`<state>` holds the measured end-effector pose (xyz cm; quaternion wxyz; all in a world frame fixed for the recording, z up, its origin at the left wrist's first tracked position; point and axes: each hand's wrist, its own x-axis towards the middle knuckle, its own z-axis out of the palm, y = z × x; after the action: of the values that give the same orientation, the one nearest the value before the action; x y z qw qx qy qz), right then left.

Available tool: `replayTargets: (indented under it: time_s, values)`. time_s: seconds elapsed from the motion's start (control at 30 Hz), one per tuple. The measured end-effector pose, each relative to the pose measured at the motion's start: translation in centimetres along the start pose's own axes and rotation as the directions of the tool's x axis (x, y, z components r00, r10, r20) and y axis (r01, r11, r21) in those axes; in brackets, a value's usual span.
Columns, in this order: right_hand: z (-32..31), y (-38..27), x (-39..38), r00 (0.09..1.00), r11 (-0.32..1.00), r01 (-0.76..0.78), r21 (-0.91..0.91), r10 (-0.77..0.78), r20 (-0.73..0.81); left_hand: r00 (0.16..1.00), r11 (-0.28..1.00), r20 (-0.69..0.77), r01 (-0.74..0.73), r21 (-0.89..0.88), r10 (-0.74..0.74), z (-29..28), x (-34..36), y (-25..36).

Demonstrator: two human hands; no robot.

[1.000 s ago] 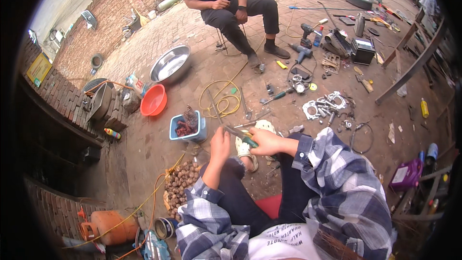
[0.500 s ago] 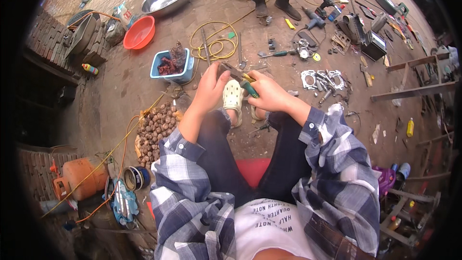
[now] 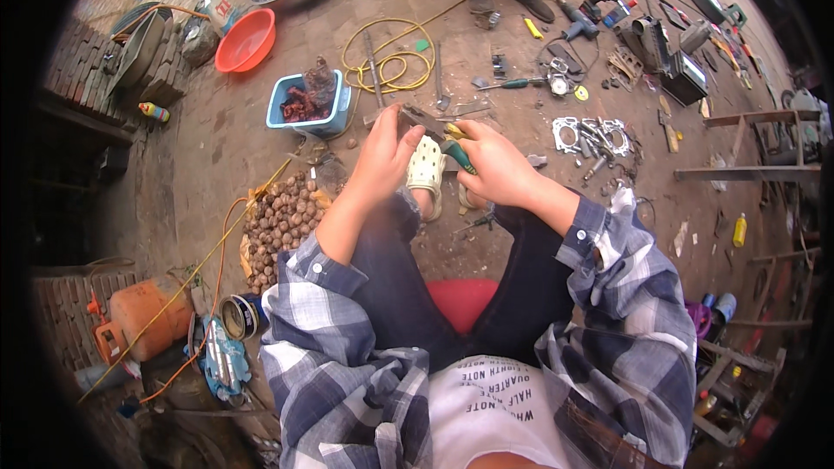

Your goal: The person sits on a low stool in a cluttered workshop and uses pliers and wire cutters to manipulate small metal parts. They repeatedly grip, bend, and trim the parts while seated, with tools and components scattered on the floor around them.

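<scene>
My right hand (image 3: 504, 161) is closed round the green and yellow handles of a pair of pliers (image 3: 458, 157), in front of my knees. The dark, flat piece of metal (image 3: 423, 121) is in my left hand (image 3: 382, 155), between thumb and fingers. The pliers' head meets the piece's right end; whether the jaws grip it is too small to tell. Below my hands shows a cream clog (image 3: 426, 165) on my foot. A blue basin (image 3: 334, 125) with dark red, meat-like lumps stands beyond my left hand.
Walnut-like brown balls (image 3: 282, 224) lie in a heap at my left, near an orange gas cylinder (image 3: 149, 317). A yellow hose (image 3: 389, 78) coils ahead. Metal engine parts (image 3: 593, 139) and a drill (image 3: 578, 24) lie to the right. Another person's shoes (image 3: 530, 2) are at the far side.
The view has shifted slightly. My right hand has tilted the pliers' handles lower and a little to the right. Both hands keep their holds.
</scene>
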<state>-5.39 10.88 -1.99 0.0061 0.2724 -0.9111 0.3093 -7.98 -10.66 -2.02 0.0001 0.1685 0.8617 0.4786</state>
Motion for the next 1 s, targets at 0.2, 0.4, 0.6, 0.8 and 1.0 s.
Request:
replayTargets:
  time_s: [0.2,0.4,0.6,0.8,1.0]
  values:
    - [0.2,0.0,-0.3,0.997,0.995,0.058,-0.086,-0.063,-0.055,1.000,0.999,-0.013,-0.028,-0.030,0.028,0.6,-0.1,-1.0]
    - [0.2,-0.2,-0.5,0.997,0.992,0.070,-0.105,-0.073,-0.031,0.997,0.995,0.049,0.068,-0.068,-0.064,0.2,-0.2,-1.8]
    - [-0.6,-0.6,-0.9,0.997,0.998,0.036,0.045,-0.040,0.073,0.999,0.998,0.047,-0.023,-0.062,0.026,-0.3,-0.7,-0.2]
    - [-0.7,0.7,-2.0,0.970,0.963,0.181,0.198,-0.208,0.126,0.982,0.995,0.182,-0.039,-0.090,0.055,-1.1,-1.7,1.3]
    - [-0.8,1.0,-2.4,0.946,0.923,0.293,0.251,-0.318,0.065,0.979,0.947,0.144,-0.094,-0.306,0.143,-0.5,-2.5,2.6]
